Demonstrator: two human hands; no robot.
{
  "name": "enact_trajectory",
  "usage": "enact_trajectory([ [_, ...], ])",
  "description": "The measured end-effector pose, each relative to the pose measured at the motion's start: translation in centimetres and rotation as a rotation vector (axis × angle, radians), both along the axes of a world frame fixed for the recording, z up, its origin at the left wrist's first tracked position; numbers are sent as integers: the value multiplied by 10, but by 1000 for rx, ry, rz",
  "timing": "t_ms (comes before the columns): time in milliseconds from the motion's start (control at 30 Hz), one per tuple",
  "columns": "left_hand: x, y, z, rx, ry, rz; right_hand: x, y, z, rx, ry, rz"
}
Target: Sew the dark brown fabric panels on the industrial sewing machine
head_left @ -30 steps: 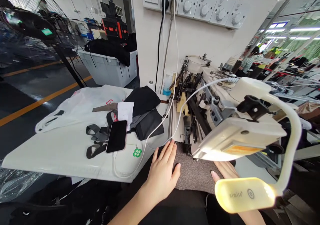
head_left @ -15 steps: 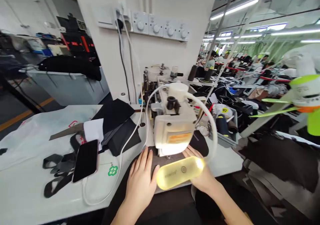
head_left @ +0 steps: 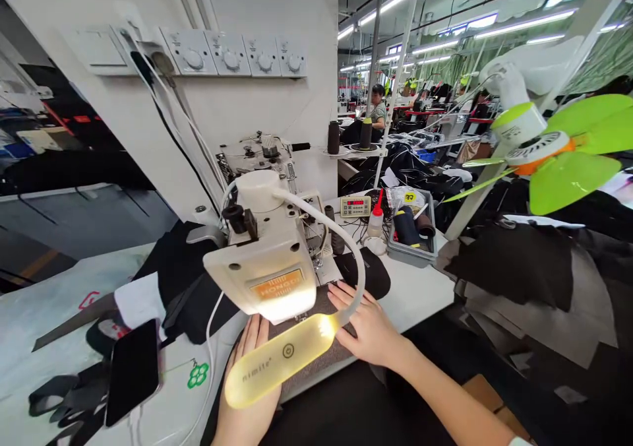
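A dark grey-brown fabric piece (head_left: 321, 365) lies under the head of a white sewing machine (head_left: 232, 268). My left hand (head_left: 256, 414) rests flat on the cloth left of the needle area, fingers stretched forward; a glowing yellow lamp (head_left: 274, 365) covers part of it. To the right of the machine head, my right hand (head_left: 368, 327) presses the same fabric with its fingers spread. Past its fingertips sits a black rounded fabric piece (head_left: 374, 276). The machine head and lamp hide the needle and much of the cloth.
On the left of the table (head_left: 420, 301) lie a phone (head_left: 132, 373), black straps (head_left: 54, 393) and black cloth (head_left: 198, 307). A grey bin (head_left: 413, 251) with thread spools, a red-tipped bottle (head_left: 376, 218) and a control box (head_left: 355, 206) stand right. A green-bladed fan (head_left: 568, 162) juts in.
The head view has turned right, so the machine and table items sit farther left in it. My right hand shows more clearly beside the lamp. Both hands stay on the fabric.
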State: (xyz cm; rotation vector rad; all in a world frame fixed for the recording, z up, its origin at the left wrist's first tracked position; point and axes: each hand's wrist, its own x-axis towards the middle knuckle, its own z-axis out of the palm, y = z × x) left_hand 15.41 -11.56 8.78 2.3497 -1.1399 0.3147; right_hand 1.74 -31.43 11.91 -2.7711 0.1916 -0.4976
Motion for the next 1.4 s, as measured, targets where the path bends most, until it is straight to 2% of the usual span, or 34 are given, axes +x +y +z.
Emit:
enact_trajectory([
  [100, 0, -4, -9, -67, -36, 76, 1, -2, 0, 25, 11, 8],
  [300, 5, -7, -24, -138, -94, 110, 2, -3, -1, 18, 9, 14],
  [400, 3, -7, -21, -140, -87, 111, 1, -3, -1, 11, 4, 10],
  [633, -6, -2, 1, -33, 12, 34, 2, -3, -2, -22, -2, 19],
  [800, -8, -1, 11, 24, 32, 26, 2, -4, -5, -46, -24, 26],
  [1067, -12, 0, 8, 59, 53, 75, 1, -4, -7, -65, -49, 24],
  [1400, -16, 2, 11, 59, 64, 54, -1, -4, -9, -75, -42, 36],
])
